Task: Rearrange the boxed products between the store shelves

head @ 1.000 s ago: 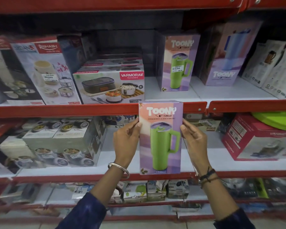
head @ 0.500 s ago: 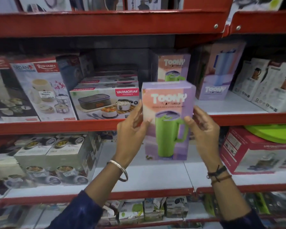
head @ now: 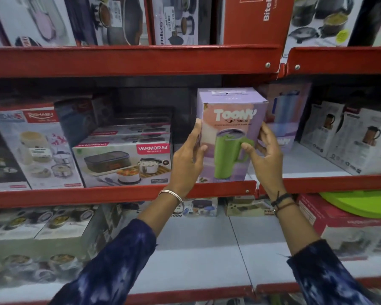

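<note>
"Toony Tumbler" box point(head: 230, 119) between both hands, beside "Varmora Homeware" box point(head: 123, 161).

Red metal shelving point(head: 128, 60) is seen across the whole frame, its rails fixed with screws point(head: 267, 64). White shelf boards point(head: 196, 256) are laid between the rails at the lower centre. A dark back panel point(head: 145, 95) is visible behind the middle tier, left in shadow.

dark gap point(head: 180, 119) behind Varmora box point(head: 123, 164), lower shelf point(head: 198, 245) open
</note>
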Motion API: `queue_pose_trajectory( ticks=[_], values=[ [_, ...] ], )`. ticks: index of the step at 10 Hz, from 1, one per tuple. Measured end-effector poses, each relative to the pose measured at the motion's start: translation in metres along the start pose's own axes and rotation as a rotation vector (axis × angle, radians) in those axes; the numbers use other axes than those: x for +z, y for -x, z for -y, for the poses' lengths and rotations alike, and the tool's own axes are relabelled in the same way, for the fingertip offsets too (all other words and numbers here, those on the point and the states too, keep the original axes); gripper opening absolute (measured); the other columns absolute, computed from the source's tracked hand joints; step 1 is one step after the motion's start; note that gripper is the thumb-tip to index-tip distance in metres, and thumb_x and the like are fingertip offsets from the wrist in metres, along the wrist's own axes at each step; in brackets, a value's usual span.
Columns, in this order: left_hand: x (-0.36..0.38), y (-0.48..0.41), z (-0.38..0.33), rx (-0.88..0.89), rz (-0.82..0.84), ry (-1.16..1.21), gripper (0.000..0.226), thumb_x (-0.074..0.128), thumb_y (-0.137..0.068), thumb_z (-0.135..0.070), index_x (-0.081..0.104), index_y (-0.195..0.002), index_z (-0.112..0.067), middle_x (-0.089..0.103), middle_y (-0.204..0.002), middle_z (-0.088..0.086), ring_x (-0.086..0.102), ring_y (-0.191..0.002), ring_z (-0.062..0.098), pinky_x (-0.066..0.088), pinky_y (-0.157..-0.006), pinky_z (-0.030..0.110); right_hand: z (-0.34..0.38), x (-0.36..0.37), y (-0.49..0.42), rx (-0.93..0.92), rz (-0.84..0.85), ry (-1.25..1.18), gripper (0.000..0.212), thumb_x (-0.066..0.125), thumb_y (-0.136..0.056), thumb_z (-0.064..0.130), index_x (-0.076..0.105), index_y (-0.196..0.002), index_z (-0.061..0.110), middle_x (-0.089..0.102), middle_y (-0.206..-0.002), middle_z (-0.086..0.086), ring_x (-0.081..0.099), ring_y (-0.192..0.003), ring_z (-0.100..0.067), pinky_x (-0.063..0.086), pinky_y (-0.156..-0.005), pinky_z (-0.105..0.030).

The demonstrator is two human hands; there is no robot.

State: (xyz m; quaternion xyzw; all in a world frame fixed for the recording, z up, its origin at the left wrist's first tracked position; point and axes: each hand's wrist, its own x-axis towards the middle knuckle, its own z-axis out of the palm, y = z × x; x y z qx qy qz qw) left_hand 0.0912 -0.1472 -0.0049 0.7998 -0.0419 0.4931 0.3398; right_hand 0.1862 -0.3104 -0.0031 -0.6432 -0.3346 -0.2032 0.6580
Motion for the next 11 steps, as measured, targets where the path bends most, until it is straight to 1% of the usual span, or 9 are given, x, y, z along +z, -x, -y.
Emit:
queue_pose_trajectory(
  ticks=[1,3,4,5,6,7,9,10,11],
  values=[
    [0.012,-0.012,0.015,-0.034,0.012,-0.038,0.066,0.055,-0.092,-0.009,0.023,-0.145,-0.03,0.064,-0.104,0.03,0.059,-0.094,0.048,0.053,-0.077,0.055,-0.015,0.004,-0.018,0.027,0.017,0.002,0.062,0.066,-0.085,0.008,0.038,-0.14,0.015,0.047,-0.137,0.003,0.044,-0.131,-0.015,0.042,-0.108,-0.042],
    [0.025,-0.012,0.04,-0.076,0.117,-0.065,0.075,0.055,-0.092,-0.006,0.015,-0.145,-0.04,0.062,-0.117,0.026,0.061,-0.1,0.043,0.052,-0.083,0.054,-0.047,0.006,-0.027,0.1,0.088,0.056,0.068,0.067,-0.084,0.011,0.034,-0.142,0.017,0.044,-0.137,0.005,0.046,-0.126,-0.013,0.04,-0.109,-0.039],
    [0.024,-0.011,0.045,-0.003,0.196,-0.12,0.078,0.056,-0.091,-0.004,0.008,-0.148,-0.03,0.03,-0.154,0.005,0.057,-0.116,0.03,0.052,-0.091,0.047,-0.051,0.006,-0.023,-0.053,0.126,0.226,0.079,0.066,-0.085,0.013,0.02,-0.148,0.02,0.027,-0.154,0.0,0.03,-0.139,-0.011,0.029,-0.115,-0.027],
    [0.022,-0.01,0.053,0.194,0.235,-0.318,0.088,0.061,-0.088,-0.007,-0.001,-0.148,-0.022,-0.013,-0.158,-0.008,0.032,-0.138,0.028,0.046,-0.096,0.033,-0.054,0.012,-0.018,-0.353,0.176,0.609,0.092,0.067,-0.082,0.022,0.005,-0.149,0.01,-0.001,-0.159,-0.005,-0.002,-0.148,-0.014,0.007,-0.119,-0.021],
    [0.022,-0.014,0.063,0.372,0.271,-0.648,0.092,0.065,-0.085,-0.019,-0.002,-0.148,-0.015,-0.031,-0.153,-0.008,-0.013,-0.145,0.019,0.004,-0.118,0.031,-0.06,0.019,-0.019,-0.394,0.272,0.87,0.099,0.062,-0.084,0.033,-0.012,-0.147,0.019,-0.017,-0.157,0.0,-0.018,-0.146,-0.016,0.001,-0.12,-0.038],
    [0.024,-0.019,0.069,0.333,0.331,-0.854,0.105,0.073,-0.075,-0.018,-0.001,-0.149,-0.018,-0.024,-0.156,-0.006,-0.018,-0.143,0.013,-0.004,-0.117,0.034,-0.066,0.023,-0.027,-0.34,0.319,0.939,0.105,0.069,-0.079,0.03,-0.011,-0.147,0.018,-0.014,-0.157,-0.002,-0.028,-0.141,-0.008,0.001,-0.118,-0.037],
    [0.027,-0.019,0.07,0.29,0.343,-0.897,0.105,0.073,-0.073,-0.018,0.002,-0.149,-0.019,-0.01,-0.158,-0.005,-0.016,-0.144,0.012,0.005,-0.119,0.036,-0.064,0.023,-0.027,-0.299,0.342,0.99,0.104,0.071,-0.077,0.03,-0.003,-0.148,0.014,-0.008,-0.158,-0.006,-0.009,-0.146,-0.02,0.006,-0.118,-0.04],
    [0.016,-0.017,0.053,0.324,0.366,-0.86,0.086,0.066,-0.082,-0.024,0.013,-0.149,-0.016,0.004,-0.158,-0.001,-0.006,-0.145,0.014,0.013,-0.116,0.042,-0.05,0.022,-0.019,-0.308,0.308,0.945,0.087,0.06,-0.087,0.031,0.001,-0.149,0.014,-0.005,-0.158,-0.004,-0.005,-0.146,-0.019,0.007,-0.12,-0.042],
    [-0.004,-0.021,0.03,0.359,0.267,-0.759,0.065,0.051,-0.092,-0.029,0.018,-0.147,-0.015,0.011,-0.157,0.002,0.004,-0.145,0.017,0.016,-0.118,0.046,-0.028,0.025,-0.015,-0.39,0.186,0.829,0.063,0.041,-0.097,0.028,0.008,-0.149,0.015,0.006,-0.159,-0.002,0.002,-0.147,-0.015,0.014,-0.12,-0.044]
  ],
)
